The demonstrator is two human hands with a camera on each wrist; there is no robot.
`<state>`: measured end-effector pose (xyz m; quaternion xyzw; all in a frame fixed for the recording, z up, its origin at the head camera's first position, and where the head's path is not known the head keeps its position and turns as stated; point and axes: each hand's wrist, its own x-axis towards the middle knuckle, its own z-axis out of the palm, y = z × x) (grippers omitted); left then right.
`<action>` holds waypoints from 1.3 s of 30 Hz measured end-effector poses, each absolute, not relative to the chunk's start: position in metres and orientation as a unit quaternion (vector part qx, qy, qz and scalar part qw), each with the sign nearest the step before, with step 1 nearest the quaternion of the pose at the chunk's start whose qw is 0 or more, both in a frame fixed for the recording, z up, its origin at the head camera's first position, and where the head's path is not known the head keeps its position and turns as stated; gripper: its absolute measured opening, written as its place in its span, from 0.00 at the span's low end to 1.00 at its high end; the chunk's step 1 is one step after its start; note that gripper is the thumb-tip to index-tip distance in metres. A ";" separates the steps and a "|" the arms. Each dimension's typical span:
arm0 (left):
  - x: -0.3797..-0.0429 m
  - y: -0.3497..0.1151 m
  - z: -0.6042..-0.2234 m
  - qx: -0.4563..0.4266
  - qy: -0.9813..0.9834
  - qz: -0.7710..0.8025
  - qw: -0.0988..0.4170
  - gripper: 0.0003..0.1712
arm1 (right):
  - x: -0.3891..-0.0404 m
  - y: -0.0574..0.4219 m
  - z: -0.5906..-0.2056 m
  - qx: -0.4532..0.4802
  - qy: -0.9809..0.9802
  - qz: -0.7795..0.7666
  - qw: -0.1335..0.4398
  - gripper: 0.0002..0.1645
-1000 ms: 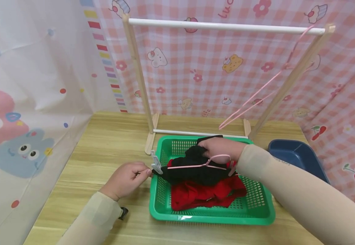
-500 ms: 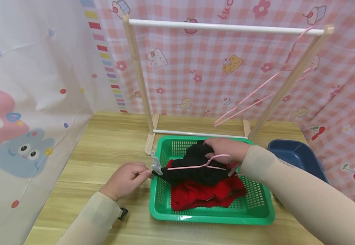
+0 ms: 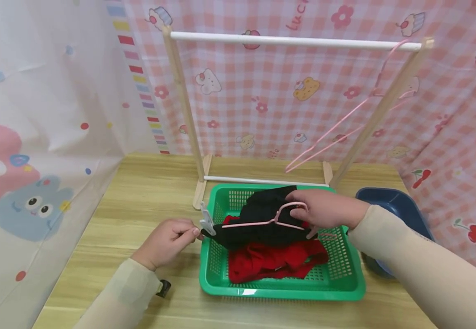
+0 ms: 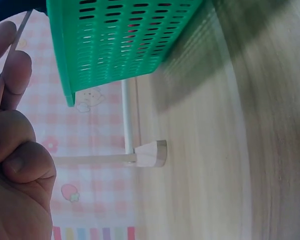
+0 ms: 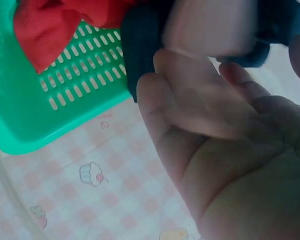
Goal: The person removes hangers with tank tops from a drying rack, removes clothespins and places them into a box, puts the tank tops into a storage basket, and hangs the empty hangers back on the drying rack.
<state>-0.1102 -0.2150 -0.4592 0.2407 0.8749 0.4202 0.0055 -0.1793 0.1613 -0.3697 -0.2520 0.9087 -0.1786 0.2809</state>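
A black garment (image 3: pixel 262 210) hangs on a pink hanger (image 3: pixel 258 224) with a white clip (image 3: pixel 208 224) at its left end, over the green basket (image 3: pixel 283 292). Just outside the basket's left rim, my left hand (image 3: pixel 168 242) pinches the hanger's end and the garment's corner; the hanger's thin bar (image 4: pixel 11 55) passes between its fingers in the left wrist view. My right hand (image 3: pixel 324 208) is over the basket's back right, fingers loosely extended by the hanger's hook and the black cloth. Beneath lies a red garment (image 3: pixel 271 262) in the basket.
Behind the basket stands a wooden rack with a white top rail (image 3: pixel 295 41). Another pink hanger (image 3: pixel 336 125) hangs at its right end, its lower tip reaching toward the basket. A dark blue basin (image 3: pixel 398 205) is on the right, partly behind my forearm.
My right hand has let go of the black cloth at the back and shifted right toward the hook. The black garment lies flatter. My left hand keeps its hold.
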 end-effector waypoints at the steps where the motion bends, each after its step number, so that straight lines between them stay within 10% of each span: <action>1: -0.110 -0.215 -0.459 0.240 0.873 0.424 0.005 0.13 | -0.178 0.163 -0.368 -0.246 0.905 -0.190 0.289 0.24; 13: -0.112 -0.210 -0.455 0.243 0.861 0.446 0.010 0.15 | -0.162 0.185 -0.358 -0.230 0.891 -0.257 0.296 0.14; 21: -0.113 -0.207 -0.451 0.234 0.845 0.481 0.016 0.16 | -0.153 0.197 -0.350 -0.238 0.909 -0.224 0.260 0.32; 39: -0.118 -0.179 -0.461 0.247 0.847 0.470 0.009 0.14 | -0.152 0.233 -0.362 -0.227 0.927 -0.210 0.214 0.34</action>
